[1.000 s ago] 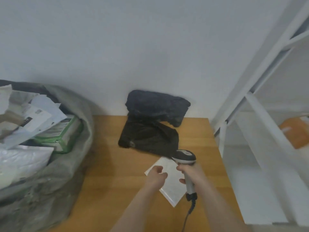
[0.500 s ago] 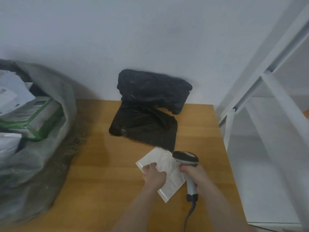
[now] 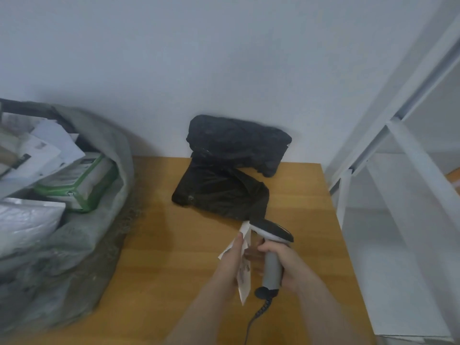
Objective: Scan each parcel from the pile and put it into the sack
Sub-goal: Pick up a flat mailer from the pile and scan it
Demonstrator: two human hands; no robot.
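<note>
- Right hand [image 3: 283, 263]: wrapped around the grey grip of the scanner [image 3: 271, 247], lower centre of frame. Dark head tips up and left, coiled cable drops off the bottom edge.
- Left hand [image 3: 232, 263]: grips the white parcel [image 3: 245, 272] (a flat mailer), thumb lying along its near face, remaining fingers hidden behind it.
- Parcel stands nearly on edge between the two hands, clear of the counter [image 3: 154, 257]. Long axis runs from lower centre up toward frame centre; top corner sits just beside the scanner head.
- Key relation: the parcel face with print on it looks turned right, toward the scanner, but the head seems to point past the top corner rather than square at that face. My read: the scan needs the label rotated into the beam (can't tell where the barcode sits, too blurred).
- Sack [image 3: 104, 220]: grey, fills the left side of the frame, mouth at upper left, already stuffed with white mailers and a green-and-white pack. It lies well left of the parcel, so the left hand is the nearer one for the drop.
- Remaining pile: two black bagged parcels [image 3: 224, 180] at frame centre, against the wall, just beyond the scanner head.
- White shelving [image 3: 398, 150] along the right edge, not involved.
</note>
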